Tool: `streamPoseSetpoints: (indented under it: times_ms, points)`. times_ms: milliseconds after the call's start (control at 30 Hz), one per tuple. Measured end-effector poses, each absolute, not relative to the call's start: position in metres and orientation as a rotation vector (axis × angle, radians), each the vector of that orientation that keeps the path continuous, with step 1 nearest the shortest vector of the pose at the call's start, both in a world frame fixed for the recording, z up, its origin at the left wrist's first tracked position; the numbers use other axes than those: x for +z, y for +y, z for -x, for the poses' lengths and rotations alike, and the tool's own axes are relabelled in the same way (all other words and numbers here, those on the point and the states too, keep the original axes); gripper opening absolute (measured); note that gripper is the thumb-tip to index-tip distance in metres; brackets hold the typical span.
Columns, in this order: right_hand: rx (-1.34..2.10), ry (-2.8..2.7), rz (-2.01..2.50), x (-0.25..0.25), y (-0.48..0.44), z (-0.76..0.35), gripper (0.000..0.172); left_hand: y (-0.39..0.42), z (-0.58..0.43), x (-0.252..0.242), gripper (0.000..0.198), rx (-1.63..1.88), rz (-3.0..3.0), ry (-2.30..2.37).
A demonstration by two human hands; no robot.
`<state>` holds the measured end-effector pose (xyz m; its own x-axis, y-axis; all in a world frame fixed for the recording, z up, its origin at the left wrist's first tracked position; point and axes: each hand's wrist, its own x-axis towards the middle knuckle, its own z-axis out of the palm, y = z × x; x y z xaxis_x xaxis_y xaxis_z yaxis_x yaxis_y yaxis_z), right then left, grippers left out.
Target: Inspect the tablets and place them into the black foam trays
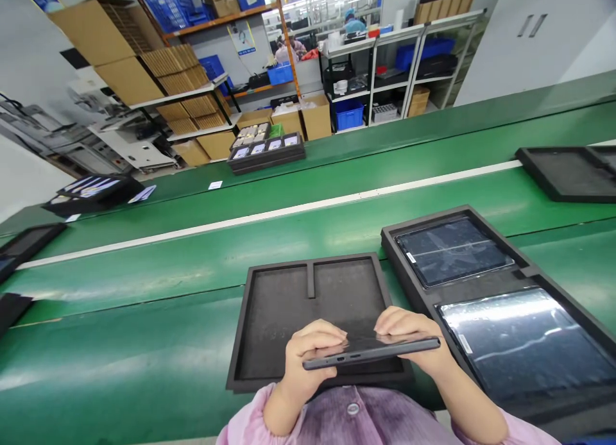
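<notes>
Between my two hands is a dark tablet (373, 353), tilted so that one thin edge with a port faces me. My left hand (312, 352) grips its left end, thumb below and fingers over the top. At the other end my right hand (414, 333) holds it with the fingers lying on top. Beneath and behind the tablet is a black foam tray (243, 323) with a short divider. A second foam tray (462, 295) to the right carries two tablets in film, a smaller-looking far one (452, 246) and a near one (529, 336), each with a white label.
The green conveyor (158, 272) runs across, with a pale strip (289, 213) along it. Another black tray (568, 172) rests at the far right. Stacked trays of small items (267, 155) stand on the back ledge. Shelves with cartons (192, 70) are behind.
</notes>
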<state>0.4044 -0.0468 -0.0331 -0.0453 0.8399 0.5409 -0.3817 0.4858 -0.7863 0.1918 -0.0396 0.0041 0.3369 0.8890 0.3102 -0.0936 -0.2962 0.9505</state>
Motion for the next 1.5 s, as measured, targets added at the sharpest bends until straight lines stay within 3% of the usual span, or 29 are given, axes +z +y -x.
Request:
streamPoseSetpoints:
  times_ms: [100,200,333,500,667,833,933,1067,1333,1500]
  points:
    - [1.001,-1.207,0.486,-0.031,-0.050,-0.402,0.018,-0.039,-0.194,0.007,0.038,1.201,-1.604,0.805]
    - [0.949,-0.887,0.666,-0.030,-0.050,-0.396,0.010,-0.032,-0.197,0.002,0.036,1.269,-1.538,1.209]
    - [1.053,-0.739,0.821,-0.009,-0.042,-0.395,0.041,-0.015,-0.205,-0.007,0.037,1.239,-1.283,1.514]
    - [0.996,-1.079,0.886,0.043,-0.020,-0.408,0.043,-0.002,-0.231,-0.004,0.049,1.075,-0.852,1.393]
    - [1.112,-1.034,0.755,0.072,0.003,-0.413,0.053,-0.012,-0.257,0.013,0.040,0.880,-0.679,1.224]
    - [1.156,-1.109,0.676,0.075,0.001,-0.409,0.040,-0.030,-0.262,0.014,0.043,0.829,-0.618,1.176]
    - [1.183,-1.101,0.659,0.072,-0.008,-0.406,0.036,-0.036,-0.259,0.008,0.058,0.826,-0.630,1.127]
    - [1.187,-1.123,0.624,0.073,-0.015,-0.405,0.037,-0.039,-0.260,0.008,0.071,0.840,-0.644,1.125]
    - [1.202,-1.138,0.574,0.077,-0.023,-0.408,0.040,-0.042,-0.261,0.016,0.069,0.853,-0.668,1.073]
    - [1.250,-1.205,0.566,0.079,-0.027,-0.411,0.051,-0.044,-0.260,0.013,0.070,0.839,-0.661,1.059]
